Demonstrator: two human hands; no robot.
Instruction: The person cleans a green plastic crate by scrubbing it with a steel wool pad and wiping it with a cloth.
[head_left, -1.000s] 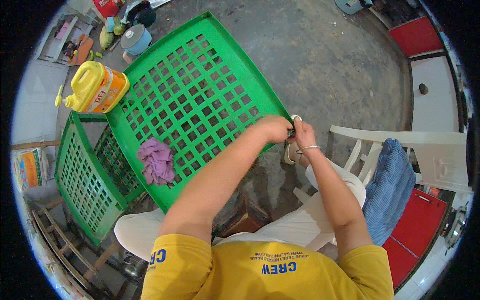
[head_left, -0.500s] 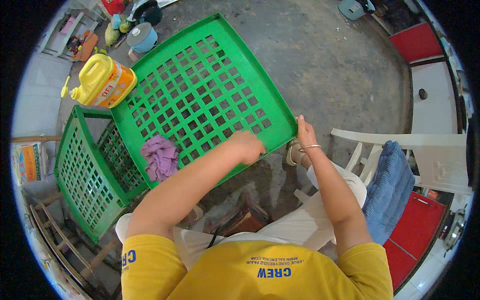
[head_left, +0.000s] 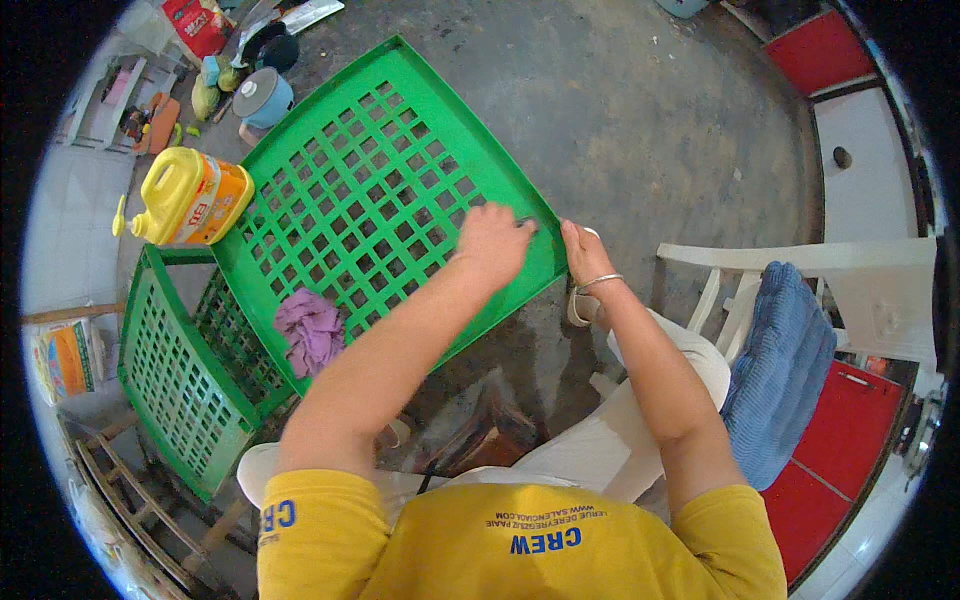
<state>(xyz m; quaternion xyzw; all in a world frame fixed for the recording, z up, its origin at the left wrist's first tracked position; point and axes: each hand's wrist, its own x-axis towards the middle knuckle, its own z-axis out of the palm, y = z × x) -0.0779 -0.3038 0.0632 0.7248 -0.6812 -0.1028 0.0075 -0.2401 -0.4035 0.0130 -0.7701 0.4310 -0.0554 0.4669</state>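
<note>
A green plastic shelf panel (head_left: 445,120) with a grid of square holes and a raised rim lies tilted in front of me. My right hand (head_left: 590,255), with a bangle at its wrist, grips the panel's right corner, thumb and fingers pressed on the rim. Close to that corner, my left hand (head_left: 495,245) is curled on the panel's face. A small dark bit shows at its fingertips, too small to name. On the panel's near left part lies a crumpled purple cloth (head_left: 312,330). A yellow jug (head_left: 195,205) with a pump top stands by its left edge.
Another green lattice piece (head_left: 180,370) stands at the left. Beyond the panel are a blue pot (head_left: 262,98) with a lid and a red bag (head_left: 198,28). A white chair (head_left: 800,252) with a blue cushion (head_left: 780,375) is at my right, beside red cabinets (head_left: 835,440).
My left hand has moved away from the near rim, farther across the panel beside the right corner. Panel and right hand appear slightly farther left as the view shifts.
</note>
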